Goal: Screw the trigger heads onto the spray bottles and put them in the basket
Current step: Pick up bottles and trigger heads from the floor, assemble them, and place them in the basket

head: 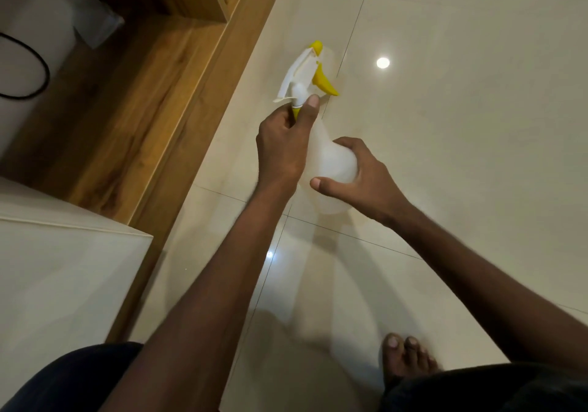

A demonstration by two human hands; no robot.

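Note:
A translucent white spray bottle (pixel 334 163) is held in the air over the tiled floor, tilted with its neck pointing away from me. A white trigger head (pixel 302 74) with a yellow lever and yellow nozzle tip sits on its neck. My left hand (pixel 283 144) is closed around the yellow collar at the neck, thumb against the head's base. My right hand (pixel 359 176) wraps the bottle's round body from the right. No basket is in view.
A wooden shelf unit (pixel 152 93) runs along the left, with a white appliance and black cable (pixel 35 71) on it. A white cabinet top (pixel 63 252) is at lower left. Glossy beige floor tiles (pixel 461 109) fill the right. My bare foot (pixel 407 357) is below.

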